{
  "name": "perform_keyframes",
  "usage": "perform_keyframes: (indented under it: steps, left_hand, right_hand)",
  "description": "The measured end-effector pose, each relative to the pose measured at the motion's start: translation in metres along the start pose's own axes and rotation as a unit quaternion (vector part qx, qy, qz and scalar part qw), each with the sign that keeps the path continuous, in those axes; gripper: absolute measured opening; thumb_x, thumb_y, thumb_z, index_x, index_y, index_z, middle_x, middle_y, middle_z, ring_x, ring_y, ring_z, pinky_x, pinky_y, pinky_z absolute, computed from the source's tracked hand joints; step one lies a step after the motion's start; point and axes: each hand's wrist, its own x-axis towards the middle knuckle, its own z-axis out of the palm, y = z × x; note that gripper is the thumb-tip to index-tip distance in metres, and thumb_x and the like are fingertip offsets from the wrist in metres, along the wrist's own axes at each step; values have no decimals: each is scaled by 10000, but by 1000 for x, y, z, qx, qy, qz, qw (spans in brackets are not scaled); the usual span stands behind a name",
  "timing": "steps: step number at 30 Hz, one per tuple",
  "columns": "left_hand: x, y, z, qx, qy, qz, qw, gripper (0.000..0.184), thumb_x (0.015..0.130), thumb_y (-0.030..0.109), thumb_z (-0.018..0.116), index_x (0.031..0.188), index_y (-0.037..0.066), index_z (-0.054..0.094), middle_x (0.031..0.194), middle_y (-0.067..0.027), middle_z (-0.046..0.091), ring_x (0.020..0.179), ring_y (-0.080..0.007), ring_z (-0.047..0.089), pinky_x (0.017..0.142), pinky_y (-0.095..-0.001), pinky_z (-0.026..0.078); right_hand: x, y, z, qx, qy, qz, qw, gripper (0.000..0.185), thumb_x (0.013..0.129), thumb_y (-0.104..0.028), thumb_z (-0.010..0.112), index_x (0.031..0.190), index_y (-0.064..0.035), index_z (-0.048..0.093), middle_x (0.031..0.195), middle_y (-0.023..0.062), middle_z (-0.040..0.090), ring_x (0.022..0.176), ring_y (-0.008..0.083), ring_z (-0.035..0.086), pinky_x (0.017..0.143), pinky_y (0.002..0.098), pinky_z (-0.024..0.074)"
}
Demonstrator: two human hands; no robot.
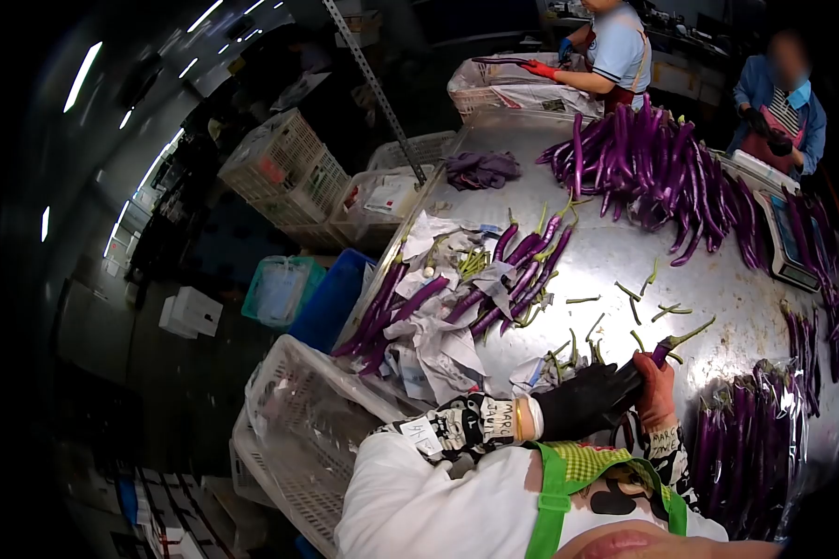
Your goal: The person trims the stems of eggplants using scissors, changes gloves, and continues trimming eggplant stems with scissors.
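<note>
My right hand (657, 395), in an orange-red glove, is closed around a purple eggplant (662, 352), whose green stem points up to the right. Against it from the left comes my left hand (589, 401) in a black glove, fingers closed near the eggplant's lower part; what they grip is hidden. Cut green stems (632, 296) lie on the metal table (569, 321) just beyond both hands. Loose eggplants (531, 270) rest among crumpled paper (443, 345) at the left. Bagged eggplants (750, 447) are to the right of my right hand.
A large eggplant pile (643, 168) and a purple cloth (482, 170) lie farther back. At the right is a scale (792, 252). White crates (298, 438) and a blue bin (334, 300) stand left of the table. Two people (615, 56) are across it.
</note>
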Motion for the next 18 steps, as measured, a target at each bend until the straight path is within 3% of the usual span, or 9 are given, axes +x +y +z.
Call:
perform_keyframes:
  steps: [3,4,10,13,14,16,18]
  left_hand:
    - [-9,-1,-6,-4,28,37,999,872,843,241,750,1533,-7,277,1415,-278,467,1203,-449,495,1031,-493,398]
    - [-10,3,-8,4,19,15,1000,933,825,299,774,1545,1,259,1436,-277,449,1238,-458,475,1065,-495,370]
    - [-5,16,-27,-29,-122,-120,985,903,869,365,718,1552,12,244,1462,-267,435,1251,-449,472,1080,-452,361]
    - [-8,19,-13,-55,-35,-97,993,772,928,293,637,1542,4,268,1448,-266,451,1302,-423,460,1108,-435,365]
    - [-11,16,-11,-74,7,-48,996,705,936,256,613,1517,-3,310,1445,-263,455,1323,-403,454,1120,-430,361]
    - [-17,4,-8,-106,89,54,989,581,951,182,567,1469,-17,393,1441,-257,464,1364,-364,440,1143,-420,355]
    - [-71,-1,-23,83,76,55,992,420,913,105,589,1322,26,534,1328,-233,558,1257,-319,553,1019,-377,471]
  right_hand:
    - [4,-2,1,-5,9,-5,1000,279,883,-283,717,899,-9,665,742,7,622,650,113,588,608,267,472]
    - [5,0,2,-9,12,-8,1000,286,883,-289,707,893,-6,666,735,16,628,642,123,602,606,271,481]
    - [12,13,-2,18,5,6,1000,217,871,-204,738,927,-10,659,761,-14,602,657,98,563,617,257,462]
    - [10,17,-2,38,15,30,999,208,872,-192,733,938,-9,659,763,-19,601,669,95,567,616,263,462]
    - [11,16,-3,11,12,23,1000,191,897,-194,701,932,-11,659,775,0,622,690,116,587,635,271,477]
    - [48,73,-75,-116,68,-106,985,259,891,-270,692,920,-15,656,748,20,622,659,142,593,643,287,504]
    - [56,66,-103,-14,148,-89,985,295,895,-311,687,893,-18,651,731,39,624,636,162,601,643,298,527]
